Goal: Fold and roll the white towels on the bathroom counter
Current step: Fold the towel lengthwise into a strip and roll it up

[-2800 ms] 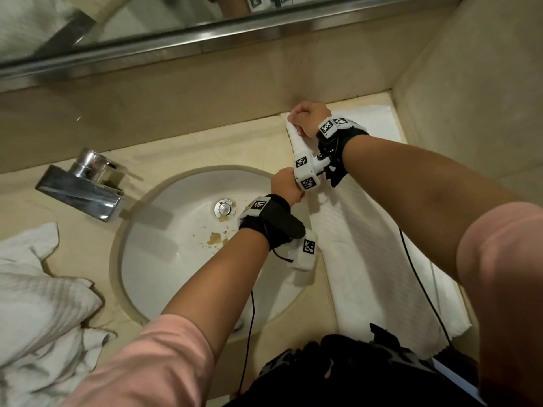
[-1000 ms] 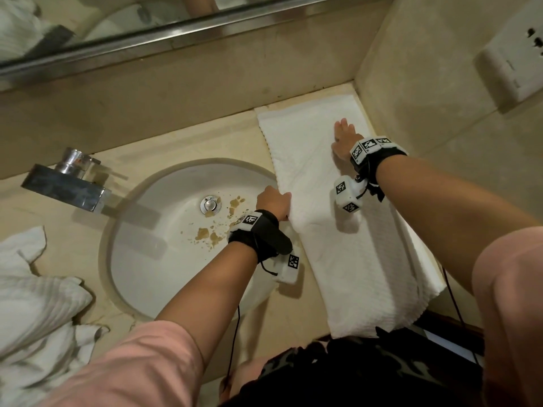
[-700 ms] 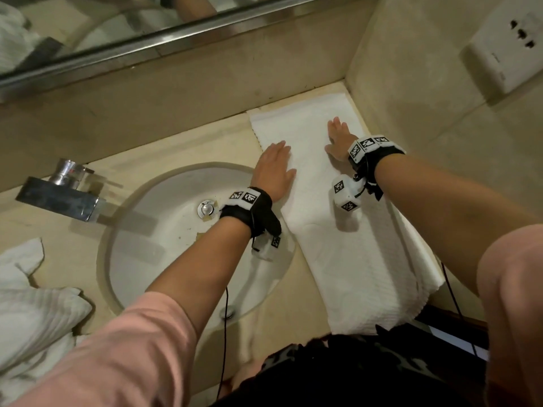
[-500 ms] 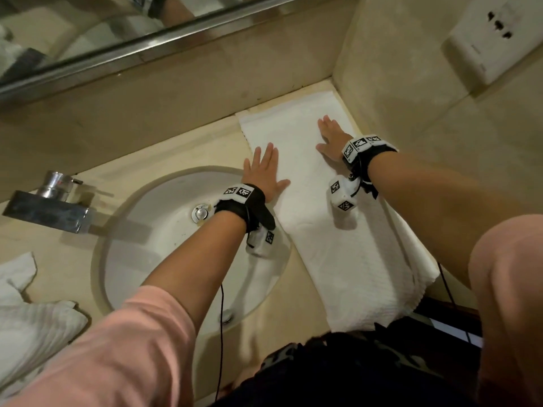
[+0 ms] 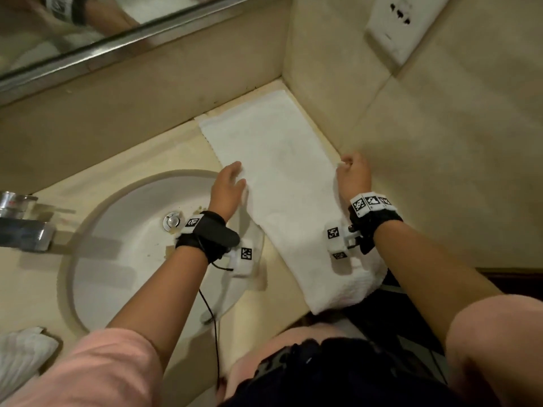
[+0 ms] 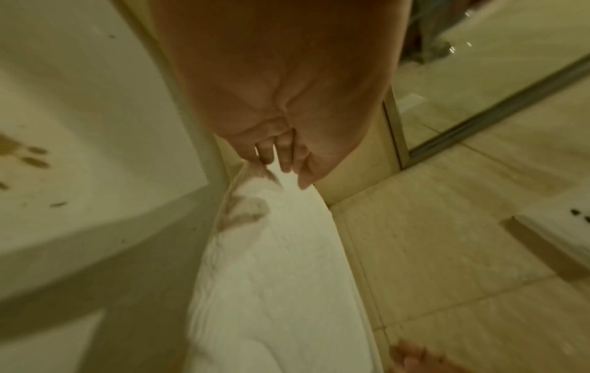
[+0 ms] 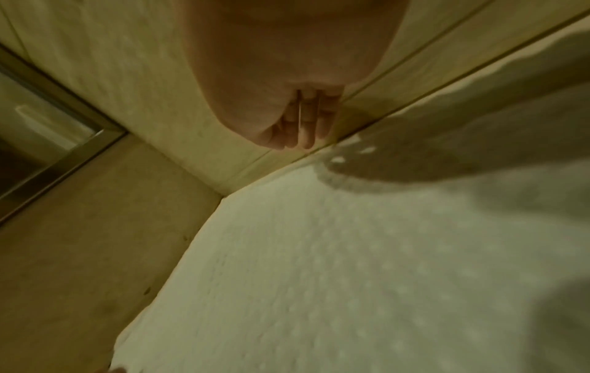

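A long white towel [image 5: 282,201] [image 6: 271,277] [image 7: 351,277] lies flat on the counter right of the sink, and its near end hangs over the counter's front edge. My left hand [image 5: 227,183] [image 6: 271,156] is at the towel's left edge, where its fingertips pinch the hem and lift it slightly. My right hand [image 5: 351,171] [image 7: 297,133] is at the towel's right edge against the side wall, with its fingers curled on the hem. The right wrist view is blurred, so that grip is not sharp there.
The round sink [image 5: 97,259], with brown stains by its drain, sits left of the towel, and a chrome faucet [image 5: 20,230] stands at the far left. More crumpled white towels [image 5: 20,353] lie at the lower left. The side wall bears a socket [image 5: 402,22]. A mirror [image 5: 58,24] runs along the back.
Both hands were pressing flat on the towel's far part. They have slid toward me and outward to its left and right edges, and their fingers now curl on the hems.
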